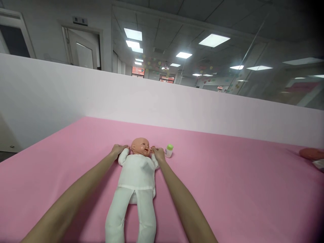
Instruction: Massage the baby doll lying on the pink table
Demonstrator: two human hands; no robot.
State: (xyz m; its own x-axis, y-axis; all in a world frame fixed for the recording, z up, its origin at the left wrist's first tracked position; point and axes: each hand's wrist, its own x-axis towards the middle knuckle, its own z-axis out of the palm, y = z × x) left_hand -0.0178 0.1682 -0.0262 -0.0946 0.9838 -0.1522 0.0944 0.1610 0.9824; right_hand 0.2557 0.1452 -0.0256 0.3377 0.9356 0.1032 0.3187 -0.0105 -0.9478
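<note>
A baby doll point(138, 172) with a white cloth body lies on its back on the pink table point(227, 185), its head at the far end and its legs toward me. Both its arms are bent up beside its head. My left hand point(118, 150) is closed on the doll's hand at the left of the head. On the other side, my right hand point(158, 154) has its fingers closed around the doll's other hand. Just right of my right hand stands a small white bottle point(168, 151) with a green cap, upright.
A white partition point(177, 108) runs along the table's far edge, with glass above it. At the far right edge lies a brownish-orange rounded object point(311, 154) with something white beside it. A door point(83, 50) stands ajar in the back left.
</note>
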